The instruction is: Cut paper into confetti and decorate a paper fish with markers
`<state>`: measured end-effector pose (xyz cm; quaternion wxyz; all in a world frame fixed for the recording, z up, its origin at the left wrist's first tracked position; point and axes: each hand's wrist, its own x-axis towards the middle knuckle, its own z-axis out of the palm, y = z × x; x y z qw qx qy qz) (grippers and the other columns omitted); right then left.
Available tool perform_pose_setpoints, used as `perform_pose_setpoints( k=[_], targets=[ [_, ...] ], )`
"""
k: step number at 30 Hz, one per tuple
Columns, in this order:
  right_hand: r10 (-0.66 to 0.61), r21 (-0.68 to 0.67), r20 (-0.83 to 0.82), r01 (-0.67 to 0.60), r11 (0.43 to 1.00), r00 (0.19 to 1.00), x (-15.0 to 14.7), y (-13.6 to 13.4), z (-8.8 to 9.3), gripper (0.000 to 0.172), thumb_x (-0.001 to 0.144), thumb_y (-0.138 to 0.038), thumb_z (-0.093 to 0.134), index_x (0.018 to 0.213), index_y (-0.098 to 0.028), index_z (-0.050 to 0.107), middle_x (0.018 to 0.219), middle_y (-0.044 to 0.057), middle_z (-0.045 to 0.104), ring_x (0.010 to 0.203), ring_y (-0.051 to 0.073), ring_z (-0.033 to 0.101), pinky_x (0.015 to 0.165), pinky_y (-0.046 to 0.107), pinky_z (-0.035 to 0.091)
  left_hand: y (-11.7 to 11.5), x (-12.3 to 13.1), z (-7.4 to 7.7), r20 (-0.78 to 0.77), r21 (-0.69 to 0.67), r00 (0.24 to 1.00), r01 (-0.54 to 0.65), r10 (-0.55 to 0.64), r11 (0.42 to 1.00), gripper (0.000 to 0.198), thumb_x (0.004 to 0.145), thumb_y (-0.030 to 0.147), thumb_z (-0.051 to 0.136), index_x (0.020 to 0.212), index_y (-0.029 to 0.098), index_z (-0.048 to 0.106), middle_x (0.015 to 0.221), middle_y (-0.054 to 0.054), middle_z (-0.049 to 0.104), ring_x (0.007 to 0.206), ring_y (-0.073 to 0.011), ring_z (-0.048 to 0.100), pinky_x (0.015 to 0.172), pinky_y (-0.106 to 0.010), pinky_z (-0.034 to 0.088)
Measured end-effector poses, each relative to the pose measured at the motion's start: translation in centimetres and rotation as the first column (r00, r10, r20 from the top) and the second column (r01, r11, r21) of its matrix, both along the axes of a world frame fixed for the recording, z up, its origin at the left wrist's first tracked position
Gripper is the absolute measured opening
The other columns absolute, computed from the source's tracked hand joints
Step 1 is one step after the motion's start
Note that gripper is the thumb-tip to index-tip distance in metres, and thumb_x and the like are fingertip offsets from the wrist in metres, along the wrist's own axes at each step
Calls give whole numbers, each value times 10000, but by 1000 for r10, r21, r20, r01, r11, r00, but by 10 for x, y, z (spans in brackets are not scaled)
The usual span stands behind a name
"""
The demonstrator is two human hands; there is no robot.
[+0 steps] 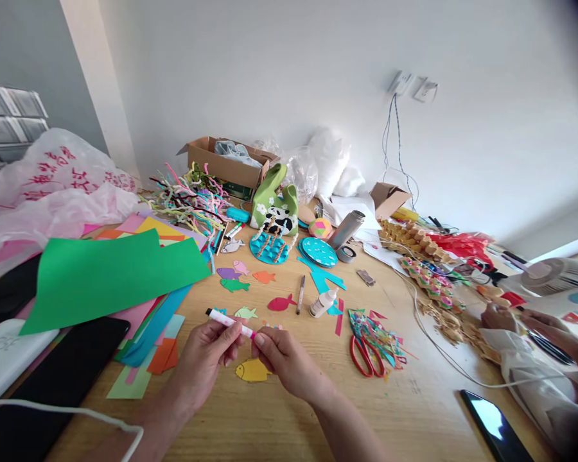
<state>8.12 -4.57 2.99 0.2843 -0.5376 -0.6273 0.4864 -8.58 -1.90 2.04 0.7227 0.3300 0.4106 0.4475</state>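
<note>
A white marker point(231, 323) with a black end and a pink end lies across my two hands, above the table. My left hand point(203, 359) is closed around its white barrel. The fingers of my right hand point(291, 362) pinch the pink end. Just below them a yellow paper fish point(250, 370) lies flat, partly hidden by my right hand. Beyond the hands are a pale green paper fish point(245, 312), a dark pink one point(282, 302), an orange one point(264, 276) and several others. A thin pen point(300, 295) and a small glue bottle point(323, 303) are farther right.
Red-handled scissors point(367, 356) rest beside paper scraps point(378, 333). Green paper point(120, 273) covers a stack at left, near a black device point(77, 391). A phone point(494, 423) lies at right, by another person's hands point(501, 317). A steel flask point(347, 229) stands behind.
</note>
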Motion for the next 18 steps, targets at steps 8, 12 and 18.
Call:
perform_pose_setpoints(
  k=[8, 12, 18],
  targets=[
    [-39, 78, 165, 27, 997, 986, -3, -11, 6, 507, 967, -592, 290, 726, -219, 532, 592, -2, 463, 548, 143, 412, 550, 280, 314, -5, 5, 2, 23, -2, 1000, -7, 7, 1000, 452, 523, 518, 849, 698, 125, 712, 582, -15, 619, 476, -81, 471, 449, -218, 314],
    [-111, 171, 202, 77, 982, 973, -1, -15, 2, 401, 978, -501, 340, 710, -238, 481, 630, 15, 496, 581, 168, 442, 574, 295, 305, 4, -3, 2, 55, -46, 996, -64, 66, 997, 435, 503, 485, 874, 669, 122, 699, 556, -3, 608, 465, -61, 459, 426, -185, 315],
    [-313, 337, 286, 211, 918, 906, 9, -23, -4, 296, 945, -414, 476, 702, -248, 442, 652, 20, 530, 584, 176, 457, 567, 291, 310, 17, -11, 1, 201, -164, 952, -199, 230, 966, 421, 475, 361, 923, 749, 114, 719, 587, 5, 620, 504, -40, 475, 422, -125, 349]
  ],
)
